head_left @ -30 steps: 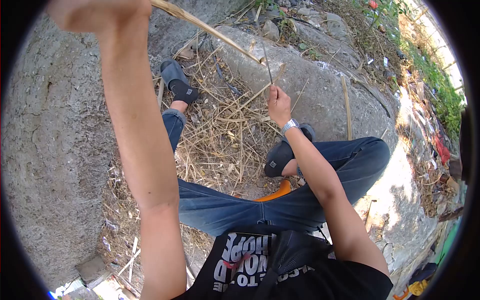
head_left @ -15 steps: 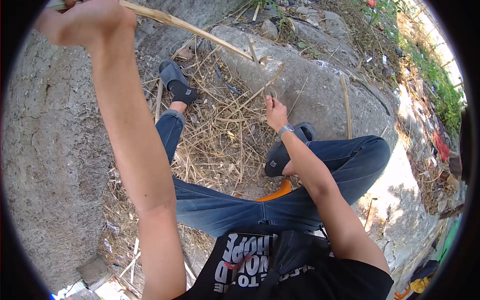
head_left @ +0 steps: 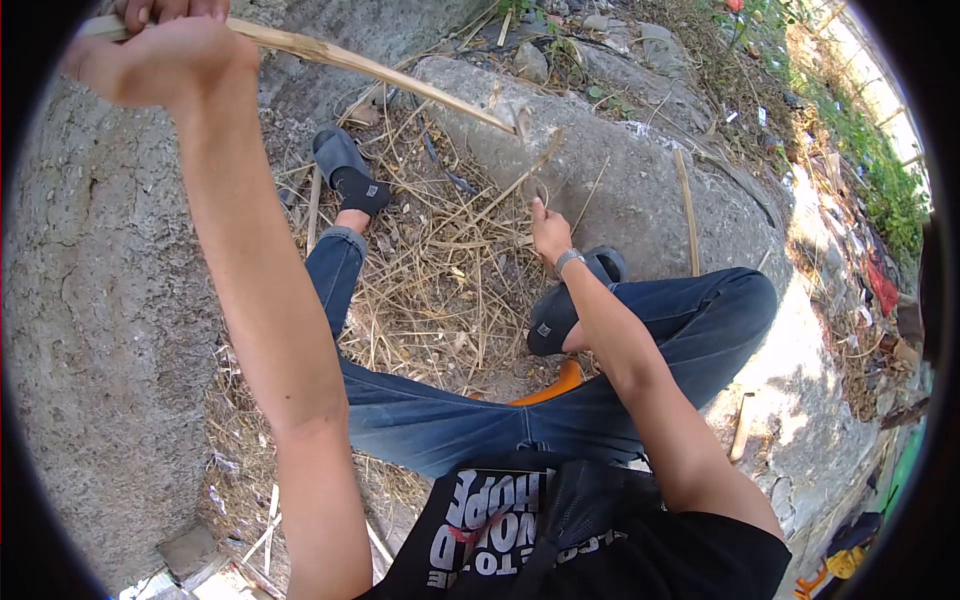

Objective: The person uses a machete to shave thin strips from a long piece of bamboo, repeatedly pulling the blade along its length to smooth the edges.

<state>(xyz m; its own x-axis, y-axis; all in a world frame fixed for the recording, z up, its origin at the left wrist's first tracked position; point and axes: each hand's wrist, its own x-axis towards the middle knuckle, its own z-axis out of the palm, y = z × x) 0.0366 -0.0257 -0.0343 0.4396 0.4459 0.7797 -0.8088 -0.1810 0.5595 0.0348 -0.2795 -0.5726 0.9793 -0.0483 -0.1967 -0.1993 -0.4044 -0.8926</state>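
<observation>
At the upper left, my left hand [head_left: 185, 35] grips a long pale bamboo strip [head_left: 350, 65], its fingers wrapped round one end. The strip slants down to the right over a large grey rock, and its far tip is by the blade. My right hand [head_left: 551, 232] is closed round the handle of a knife [head_left: 530, 160]. The blade points away from me and is blurred, crossing near the strip's tip. Thin split slivers [head_left: 535, 165] lie or hang around the blade, above the rock [head_left: 640, 210].
Dry bamboo shavings [head_left: 440, 270] cover the ground between my feet. A rough stone wall [head_left: 110, 300] rises on the left. Another strip [head_left: 687, 210] leans on the rock at right. An orange curved object [head_left: 550, 387] lies under my legs. Litter and plants line the far right.
The strip has shifted slightly, its tip now a little lower and to the right. The knife's blade has moved and is more blurred. More of my left fingers shows.
</observation>
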